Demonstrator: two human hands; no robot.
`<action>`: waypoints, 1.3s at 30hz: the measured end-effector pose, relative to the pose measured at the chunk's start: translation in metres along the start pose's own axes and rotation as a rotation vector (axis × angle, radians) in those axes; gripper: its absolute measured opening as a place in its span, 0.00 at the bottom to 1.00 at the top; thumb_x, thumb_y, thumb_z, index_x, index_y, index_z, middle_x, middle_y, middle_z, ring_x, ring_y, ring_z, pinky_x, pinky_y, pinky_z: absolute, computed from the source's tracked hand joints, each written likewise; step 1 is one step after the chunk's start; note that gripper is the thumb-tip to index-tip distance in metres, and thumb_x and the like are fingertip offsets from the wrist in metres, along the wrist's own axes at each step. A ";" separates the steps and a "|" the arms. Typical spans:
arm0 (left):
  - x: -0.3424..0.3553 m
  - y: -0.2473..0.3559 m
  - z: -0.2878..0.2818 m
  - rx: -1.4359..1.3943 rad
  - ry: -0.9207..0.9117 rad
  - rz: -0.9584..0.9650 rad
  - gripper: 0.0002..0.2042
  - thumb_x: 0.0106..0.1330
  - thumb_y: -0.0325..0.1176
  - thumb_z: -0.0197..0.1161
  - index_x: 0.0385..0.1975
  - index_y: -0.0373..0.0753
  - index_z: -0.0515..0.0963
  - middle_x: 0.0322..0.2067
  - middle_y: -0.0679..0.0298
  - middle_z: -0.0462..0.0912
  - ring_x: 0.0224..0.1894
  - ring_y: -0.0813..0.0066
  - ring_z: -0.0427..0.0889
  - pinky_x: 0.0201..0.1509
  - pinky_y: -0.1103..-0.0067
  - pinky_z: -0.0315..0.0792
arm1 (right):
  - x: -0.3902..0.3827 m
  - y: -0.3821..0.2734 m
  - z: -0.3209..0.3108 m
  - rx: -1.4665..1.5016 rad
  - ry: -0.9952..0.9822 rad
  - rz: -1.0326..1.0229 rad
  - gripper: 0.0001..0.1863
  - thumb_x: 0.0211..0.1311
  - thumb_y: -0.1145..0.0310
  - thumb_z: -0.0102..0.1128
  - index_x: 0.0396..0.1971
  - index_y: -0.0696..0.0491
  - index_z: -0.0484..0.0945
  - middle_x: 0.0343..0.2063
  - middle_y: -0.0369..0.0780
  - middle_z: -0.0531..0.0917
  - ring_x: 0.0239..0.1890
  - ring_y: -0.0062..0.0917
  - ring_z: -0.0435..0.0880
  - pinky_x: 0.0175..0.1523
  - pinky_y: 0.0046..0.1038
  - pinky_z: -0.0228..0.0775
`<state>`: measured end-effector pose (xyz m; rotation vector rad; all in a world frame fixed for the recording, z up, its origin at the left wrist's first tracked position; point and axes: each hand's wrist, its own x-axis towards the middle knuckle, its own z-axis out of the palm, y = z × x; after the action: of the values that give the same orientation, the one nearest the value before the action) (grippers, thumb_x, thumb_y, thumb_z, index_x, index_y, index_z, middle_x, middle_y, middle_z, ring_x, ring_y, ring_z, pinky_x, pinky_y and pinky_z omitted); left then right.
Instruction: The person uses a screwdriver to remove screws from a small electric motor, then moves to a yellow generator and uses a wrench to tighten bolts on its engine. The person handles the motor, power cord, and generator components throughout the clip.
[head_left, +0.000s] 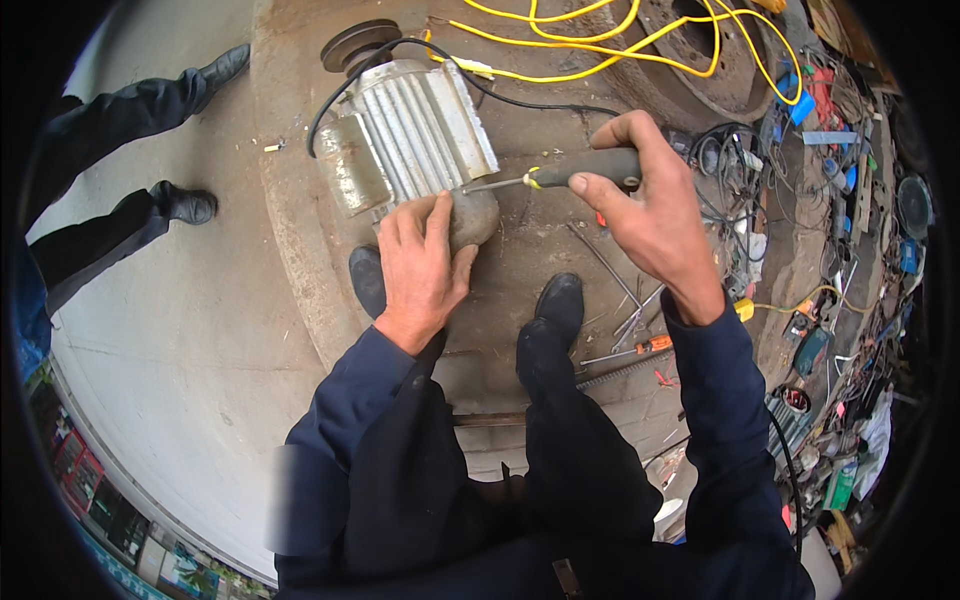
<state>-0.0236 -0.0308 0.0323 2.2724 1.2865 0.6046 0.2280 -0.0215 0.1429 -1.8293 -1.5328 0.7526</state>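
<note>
A grey electric motor (408, 125) with a finned metal body lies on the ground in front of me. Its rounded end (475, 218) faces my feet. My left hand (422, 265) rests on this near end, fingers bent over its edge and thumb against the rounded part. In my right hand (655, 205) is a screwdriver (585, 172) with a thick dark handle, held sideways between thumb and fingers. A bit of yellow-green shows at its neck. The thin shaft points left, and its tip meets the motor beside my left fingertips; the exact contact point is hidden.
A black cable (540, 103) arcs over the motor, and a yellow cord (600, 50) loops beyond it. A pulley wheel (358, 43) sits at the far end. An orange-handled screwdriver (655, 343) lies right of my feet. Tools and scraps crowd the right side; another person's legs (125, 115) stand left.
</note>
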 end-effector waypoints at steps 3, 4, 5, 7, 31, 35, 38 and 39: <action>0.001 0.004 0.002 0.032 -0.008 -0.008 0.38 0.48 0.27 0.77 0.64 0.33 0.72 0.54 0.50 0.75 0.55 0.49 0.71 0.62 0.61 0.67 | -0.001 0.000 0.006 -0.077 0.075 0.146 0.18 0.56 0.68 0.75 0.40 0.59 0.76 0.30 0.42 0.82 0.33 0.25 0.80 0.38 0.30 0.73; 0.002 0.006 0.003 0.046 0.004 -0.006 0.38 0.48 0.27 0.77 0.64 0.33 0.72 0.54 0.50 0.75 0.55 0.49 0.71 0.63 0.61 0.67 | -0.001 0.001 0.007 -0.039 0.086 0.075 0.18 0.55 0.69 0.74 0.40 0.59 0.75 0.31 0.46 0.82 0.34 0.31 0.81 0.40 0.34 0.74; 0.001 0.008 0.003 0.059 0.005 -0.007 0.38 0.48 0.27 0.77 0.64 0.33 0.72 0.54 0.50 0.75 0.55 0.49 0.71 0.63 0.61 0.67 | -0.002 0.002 0.008 -0.019 0.091 0.065 0.18 0.55 0.69 0.73 0.40 0.60 0.75 0.33 0.49 0.82 0.36 0.38 0.82 0.41 0.37 0.74; 0.002 0.010 0.003 0.051 -0.012 0.003 0.37 0.48 0.27 0.77 0.64 0.33 0.72 0.56 0.50 0.74 0.57 0.47 0.71 0.65 0.60 0.66 | -0.008 0.012 -0.001 0.044 0.036 0.006 0.19 0.55 0.68 0.73 0.40 0.60 0.74 0.34 0.49 0.82 0.36 0.37 0.83 0.42 0.39 0.74; 0.002 -0.175 0.038 -1.248 0.170 -1.461 0.17 0.78 0.40 0.49 0.56 0.37 0.77 0.50 0.59 0.83 0.49 0.65 0.80 0.52 0.67 0.76 | -0.004 0.049 0.118 0.271 0.036 -0.023 0.20 0.69 0.66 0.63 0.55 0.61 0.78 0.48 0.48 0.84 0.51 0.36 0.85 0.60 0.34 0.76; 0.007 -0.157 0.054 -1.522 0.191 -1.238 0.22 0.79 0.47 0.53 0.64 0.40 0.73 0.57 0.58 0.82 0.58 0.61 0.80 0.62 0.61 0.75 | 0.041 -0.013 0.175 0.030 -0.013 -0.028 0.37 0.62 0.66 0.65 0.65 0.72 0.62 0.63 0.64 0.65 0.67 0.59 0.66 0.73 0.48 0.59; 0.011 -0.149 0.060 -1.587 0.166 -1.281 0.24 0.78 0.50 0.53 0.66 0.41 0.72 0.60 0.57 0.80 0.60 0.61 0.80 0.63 0.60 0.76 | 0.044 -0.012 0.200 -0.110 -0.011 -0.006 0.41 0.62 0.64 0.66 0.67 0.73 0.59 0.66 0.66 0.62 0.69 0.60 0.61 0.75 0.51 0.54; 0.012 -0.147 0.059 -1.639 0.132 -1.299 0.25 0.79 0.51 0.53 0.66 0.41 0.72 0.60 0.57 0.80 0.60 0.61 0.80 0.64 0.60 0.76 | 0.043 -0.007 0.205 -0.114 0.008 -0.018 0.42 0.62 0.63 0.66 0.68 0.74 0.59 0.67 0.66 0.61 0.70 0.60 0.61 0.75 0.51 0.54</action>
<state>-0.0828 0.0370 -0.0983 -0.0120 1.1741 0.7571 0.0745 0.0429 0.0162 -1.8954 -1.6150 0.6604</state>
